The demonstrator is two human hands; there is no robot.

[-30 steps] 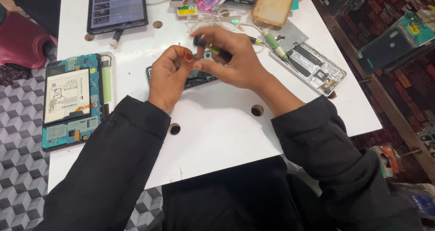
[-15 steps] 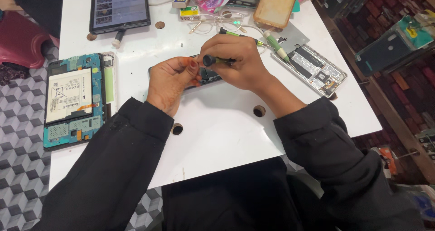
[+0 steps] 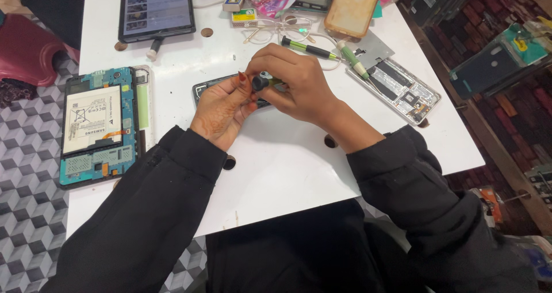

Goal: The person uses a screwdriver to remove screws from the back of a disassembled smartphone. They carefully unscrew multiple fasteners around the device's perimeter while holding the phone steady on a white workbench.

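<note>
At table centre: right hand (image 3: pixel 299 86), fingers closed narrowly on a small screwdriver (image 3: pixel 261 82) with a black cap. Left hand (image 3: pixel 221 106), fingers curled tight, steadies the opened phone (image 3: pixel 202 89) lying flat beneath both hands. Risk, as judged: the tip slipping off a screw and scoring the board. Outward: spare screwdriver (image 3: pixel 307 47), opened tablet (image 3: pixel 98 126) at the left edge, second opened phone (image 3: pixel 402 92).

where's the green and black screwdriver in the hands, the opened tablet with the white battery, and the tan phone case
green and black screwdriver (image 3: pixel 261 82), head view, on its round black end cap
opened tablet with the white battery (image 3: pixel 92 119), head view, on the battery face
tan phone case (image 3: pixel 352 8), head view, on its flat back
</note>
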